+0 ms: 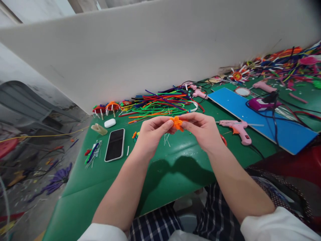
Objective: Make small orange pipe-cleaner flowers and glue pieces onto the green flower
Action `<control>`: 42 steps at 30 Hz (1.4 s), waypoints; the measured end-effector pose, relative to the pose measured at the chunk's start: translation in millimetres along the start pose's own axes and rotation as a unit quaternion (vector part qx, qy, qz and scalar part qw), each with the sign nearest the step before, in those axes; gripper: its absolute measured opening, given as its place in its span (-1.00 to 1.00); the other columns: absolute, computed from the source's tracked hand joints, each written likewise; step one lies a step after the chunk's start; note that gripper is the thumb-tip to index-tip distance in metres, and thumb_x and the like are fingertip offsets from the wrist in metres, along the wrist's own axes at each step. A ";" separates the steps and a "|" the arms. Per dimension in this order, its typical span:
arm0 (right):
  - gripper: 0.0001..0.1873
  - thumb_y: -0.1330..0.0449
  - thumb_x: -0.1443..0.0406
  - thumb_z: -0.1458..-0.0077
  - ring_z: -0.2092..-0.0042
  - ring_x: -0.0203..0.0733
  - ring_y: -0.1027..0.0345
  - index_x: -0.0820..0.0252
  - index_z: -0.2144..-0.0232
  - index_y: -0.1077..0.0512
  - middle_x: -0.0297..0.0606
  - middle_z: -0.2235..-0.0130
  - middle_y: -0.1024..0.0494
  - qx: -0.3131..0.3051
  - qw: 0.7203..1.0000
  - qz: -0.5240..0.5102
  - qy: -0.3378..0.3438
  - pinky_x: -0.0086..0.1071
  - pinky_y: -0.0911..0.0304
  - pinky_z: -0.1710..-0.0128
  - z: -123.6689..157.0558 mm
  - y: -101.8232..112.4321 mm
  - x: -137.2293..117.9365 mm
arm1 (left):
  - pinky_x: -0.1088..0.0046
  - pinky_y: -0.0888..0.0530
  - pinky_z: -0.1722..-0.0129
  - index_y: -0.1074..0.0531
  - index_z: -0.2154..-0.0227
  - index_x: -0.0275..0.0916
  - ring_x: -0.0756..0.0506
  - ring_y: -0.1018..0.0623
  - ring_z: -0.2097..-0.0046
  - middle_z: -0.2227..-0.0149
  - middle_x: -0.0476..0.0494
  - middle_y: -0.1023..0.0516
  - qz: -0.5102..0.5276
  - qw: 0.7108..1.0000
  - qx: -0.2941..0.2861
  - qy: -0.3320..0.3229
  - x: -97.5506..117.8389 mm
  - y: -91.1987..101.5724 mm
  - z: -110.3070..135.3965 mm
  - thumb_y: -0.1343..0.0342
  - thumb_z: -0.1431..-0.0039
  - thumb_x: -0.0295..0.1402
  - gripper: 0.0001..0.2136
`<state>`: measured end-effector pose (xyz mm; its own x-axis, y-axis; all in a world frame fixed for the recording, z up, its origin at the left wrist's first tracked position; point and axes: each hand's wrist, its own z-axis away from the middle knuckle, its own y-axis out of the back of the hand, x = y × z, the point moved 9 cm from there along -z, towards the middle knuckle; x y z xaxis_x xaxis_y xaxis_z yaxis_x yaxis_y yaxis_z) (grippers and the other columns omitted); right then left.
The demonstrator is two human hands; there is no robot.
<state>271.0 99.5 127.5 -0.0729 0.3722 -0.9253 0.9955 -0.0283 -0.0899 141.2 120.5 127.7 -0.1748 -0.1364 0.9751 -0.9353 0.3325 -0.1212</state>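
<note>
A small, fuzzy, bright orange piece with rounded lobes is pinched from both sides: its left edge is gripped between thumb and forefinger of the left hand, its right edge between thumb and forefinger of the right hand. It is held near the middle of the scene, above the glossy green-covered table; its lobes are bunched like a flower and partly covered by the fingertips. The hands are brought close together, while the forearms are spread toward the near side, where they are covered by loose white sleeves.

Between the forearms, an open stretch of green surface, darkened by shadows, is bounded by the table's near edge. Just beyond the hands, thin silvery wires are seen. On the left, a dark-screened phone with a pale rim and a rounded white case are laid out, with more open room toward the near left corner. On the right, a pink glue gun is placed near the right forearm, beside a flat, rectangular blue board. The far side is taken up by a heap of multicoloured fuzzy stems and closed off by a tall white panel.
</note>
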 end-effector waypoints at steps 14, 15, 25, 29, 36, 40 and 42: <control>-0.86 -0.11 0.42 -0.04 0.23 -0.27 -0.38 0.16 0.37 -0.45 -0.26 0.32 -0.53 0.067 0.880 0.353 0.309 -0.37 -0.32 0.20 24.7 -10.8 -56.6 | 0.46 -0.48 0.29 -0.52 0.38 -0.26 -0.03 -0.54 0.35 0.39 -0.06 -0.58 -0.096 0.991 0.083 -0.039 5.4 -5.4 10.0 -0.20 0.08 -0.28 -0.80; -0.87 -0.11 0.43 -0.03 0.24 -0.27 -0.38 0.16 0.37 -0.44 -0.27 0.33 -0.53 0.066 0.878 0.358 0.311 -0.38 -0.31 0.21 25.3 -11.4 -57.4 | 0.46 -0.48 0.30 -0.52 0.39 -0.26 -0.03 -0.54 0.36 0.39 -0.06 -0.58 -0.093 0.991 0.083 -0.038 4.8 -5.2 9.8 -0.21 0.09 -0.28 -0.81; -0.92 -0.12 0.40 -0.03 0.37 -0.36 -0.39 0.14 0.37 -0.35 -0.40 0.37 -0.50 0.074 0.915 0.332 0.215 -0.47 -0.31 0.32 19.6 -6.5 -48.3 | 0.52 -0.46 0.37 -0.50 0.41 -0.28 0.00 -0.53 0.41 0.45 -0.05 -0.56 -0.153 0.984 0.074 -0.043 1.6 -5.7 9.5 -0.15 0.03 -0.34 -0.86; -0.90 -0.12 0.36 -0.05 0.35 -0.36 -0.41 0.12 0.31 -0.35 -0.39 0.33 -0.50 0.057 0.936 0.297 0.178 -0.47 -0.33 0.31 16.2 -6.7 -45.5 | 0.53 -0.44 0.39 -0.48 0.43 -0.28 0.01 -0.50 0.43 0.47 -0.04 -0.54 -0.179 0.979 0.086 -0.044 -2.9 -3.6 7.6 -0.14 0.04 -0.35 -0.87; -0.77 -0.11 0.18 -0.05 0.22 -0.15 -0.38 0.19 0.27 -0.38 -0.22 0.26 -0.50 0.005 0.852 0.523 0.034 -0.29 -0.27 0.20 38.9 62.0 8.2 | 0.53 -0.44 0.41 -0.47 0.47 -0.27 0.03 -0.51 0.45 0.48 -0.03 -0.54 -0.051 0.994 0.094 -0.020 -3.7 9.6 18.4 -0.18 0.08 -0.37 -0.90; -0.68 -0.09 0.14 -0.05 0.18 -0.01 -0.37 0.29 0.27 -0.40 -0.05 0.27 -0.48 -0.121 0.710 0.681 -0.128 -0.25 -0.23 0.21 65.5 103.1 75.9 | 0.55 -0.45 0.45 -0.47 0.47 -0.25 0.00 -0.53 0.41 0.46 -0.04 -0.56 0.000 0.993 0.100 -0.057 11.0 13.0 45.2 -0.21 0.09 -0.39 -0.92; -0.66 -0.05 0.15 -0.08 0.16 -0.04 -0.37 0.28 0.18 -0.35 -0.06 0.23 -0.48 -0.137 0.677 0.701 -0.176 -0.30 -0.22 0.23 69.6 113.2 90.5 | 0.55 -0.46 0.45 -0.47 0.47 -0.24 0.00 -0.54 0.41 0.45 -0.05 -0.56 0.010 0.991 0.110 -0.073 17.3 13.1 61.1 -0.21 0.08 -0.41 -0.93</control>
<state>372.9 65.4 7.9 0.9940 -0.0890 -0.0641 0.0701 0.0666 0.9953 107.1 65.5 131.6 -0.2225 -0.2710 0.9365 -0.9727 0.1268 -0.1944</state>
